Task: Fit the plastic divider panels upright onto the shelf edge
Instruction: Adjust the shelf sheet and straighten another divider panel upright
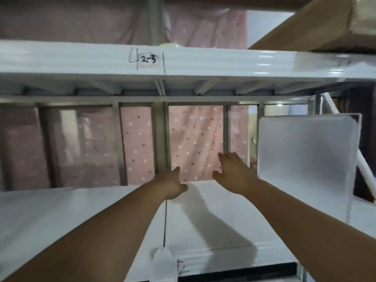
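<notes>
Left hand (pixel 173 184) met the edge-on divider panel (pixel 165 224), perhaps steadying it upright over its front clip (pixel 162 259); grip indeterminate. Right hand (pixel 232 171) hovered beside, fingers spread. 1 fitted panel (pixel 305 159) stood rightward on the shelf (pixel 61 210).

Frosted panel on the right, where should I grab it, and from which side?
Probably pinch the frosted panel by its left vertical edge, coming from the left with the right hand. It stands upright, thin and flat, with that edge free and nearest the open hand.
</notes>
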A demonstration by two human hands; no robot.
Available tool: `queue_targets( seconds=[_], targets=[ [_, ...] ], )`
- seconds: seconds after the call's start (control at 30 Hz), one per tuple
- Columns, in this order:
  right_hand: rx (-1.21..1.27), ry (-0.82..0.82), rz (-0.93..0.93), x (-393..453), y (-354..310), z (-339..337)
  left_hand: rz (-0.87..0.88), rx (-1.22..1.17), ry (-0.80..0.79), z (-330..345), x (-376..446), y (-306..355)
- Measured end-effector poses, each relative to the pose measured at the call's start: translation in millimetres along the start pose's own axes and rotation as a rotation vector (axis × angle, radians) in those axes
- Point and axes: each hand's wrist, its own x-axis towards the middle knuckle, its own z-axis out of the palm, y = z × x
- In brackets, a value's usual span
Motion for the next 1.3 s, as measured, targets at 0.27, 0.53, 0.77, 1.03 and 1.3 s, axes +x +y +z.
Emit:
queue_targets(
  seconds=[0.27, 0.53, 0.77, 1.03, 1.3],
  targets=[
    [0.043, -0.227, -0.143, 38.8, -102.1, 55.3, -0.228, 0.028, 0.084, -41.2, -56.8, -132.4],
    [0.092, -0.370, -0.286, 44.2, -192.2, 92.7, -0.454, 0.066, 0.143, -71.9, -121.1, -211.5],
    [0.142, -0.450, -0.439, 25.5, -288.1, 107.4, -0.657, -0.010, 0.266, -99.3, -207.1, -289.2],
    [0.366, -0.543, -0.648, -25.8, -414.6, 104.2, -0.895, -0.054, 0.394, -125.0, -316.7, -339.7],
    [0.246, -0.615, -0.840, -72.3, -523.5, 136.3, -0.985, -0.115, 0.402, -121.3, -391.4, -380.8]
  ],
)
